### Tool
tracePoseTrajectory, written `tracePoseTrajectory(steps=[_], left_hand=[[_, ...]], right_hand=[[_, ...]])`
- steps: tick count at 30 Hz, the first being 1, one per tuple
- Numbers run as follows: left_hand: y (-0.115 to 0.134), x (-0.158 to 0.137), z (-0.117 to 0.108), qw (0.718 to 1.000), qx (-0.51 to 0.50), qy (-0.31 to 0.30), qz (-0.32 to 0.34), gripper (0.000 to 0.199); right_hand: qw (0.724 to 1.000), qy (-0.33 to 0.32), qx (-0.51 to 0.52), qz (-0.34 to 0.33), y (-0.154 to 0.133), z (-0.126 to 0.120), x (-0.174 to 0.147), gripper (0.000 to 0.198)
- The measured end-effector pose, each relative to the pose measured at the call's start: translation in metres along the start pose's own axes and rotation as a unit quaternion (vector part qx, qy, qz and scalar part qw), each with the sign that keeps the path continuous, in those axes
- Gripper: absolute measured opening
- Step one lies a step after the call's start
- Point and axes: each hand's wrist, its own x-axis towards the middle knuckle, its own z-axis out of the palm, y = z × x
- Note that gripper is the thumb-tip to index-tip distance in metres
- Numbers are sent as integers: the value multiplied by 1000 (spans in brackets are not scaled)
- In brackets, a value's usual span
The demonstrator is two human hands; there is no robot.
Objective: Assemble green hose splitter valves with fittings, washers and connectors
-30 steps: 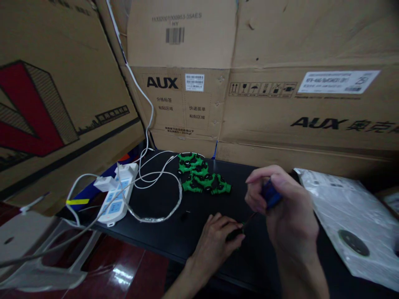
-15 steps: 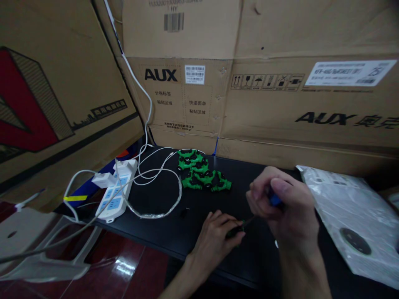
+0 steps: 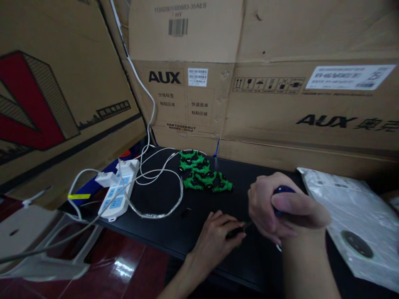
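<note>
My left hand point(image 3: 216, 234) rests low over the black table and pinches a small dark and green fitting point(image 3: 236, 231), mostly covered by its fingers. To its right, my right hand point(image 3: 269, 207) is wrapped round a screwdriver point(image 3: 283, 190). Its blue handle shows past the thumb, and its thin shaft points left to the fitting; whether the tip touches it I cannot tell. Beyond my hands lies a cluster of several green Y-shaped hose splitters point(image 3: 204, 178) with black parts. A small dark piece point(image 3: 186, 213) lies left of my left hand.
At left, a white power strip point(image 3: 114, 203) carries plugs and trailing white cables point(image 3: 151, 215). A plastic-wrapped packet point(image 3: 352, 216) covers the table's right side. Large cardboard boxes point(image 3: 268, 137) wall the back and left. Below the table's left edge stands a pale plastic stool point(image 3: 59, 265).
My right hand has turned at the wrist, showing more of the screwdriver's blue handle. My left hand keeps its pinch in the same place. The camera view has shifted slightly.
</note>
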Motion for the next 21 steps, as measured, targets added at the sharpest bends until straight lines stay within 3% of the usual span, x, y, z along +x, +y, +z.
tracePoseTrajectory(steps=[3,5,7,9,12,13,14,15,17,19,21], left_hand=[[2,0,0,1000,7,-4,-10,21],[2,1,0,1000,8,-6,-9,23],[2,1,1,1000,10,-5,-5,23],[3,1,0,1000,13,-6,-2,23],[4,3,-3,1000,13,-18,-7,22],[5,3,-4,1000,12,-19,-8,22],[5,3,-5,1000,11,-18,-7,23],[4,3,-5,1000,10,-15,-5,23],[3,3,-5,1000,6,-10,0,22],[2,3,-4,1000,-2,-8,2,21],[2,3,-4,1000,-5,-12,3,20]], right_hand=[[999,15,26,-29,2,-4,5,36],[993,109,-7,-41,7,5,7,36],[964,241,-88,-66,14,19,8,35],[886,397,-211,-114,21,36,10,35],[707,596,-333,-183,29,56,16,35],[674,628,-337,-194,30,60,17,35],[671,635,-325,-201,29,61,18,34],[700,615,-301,-201,28,60,17,33],[808,512,-225,-188,21,51,12,33],[911,357,-139,-153,12,34,5,34],[976,176,-75,-102,3,13,0,32]])
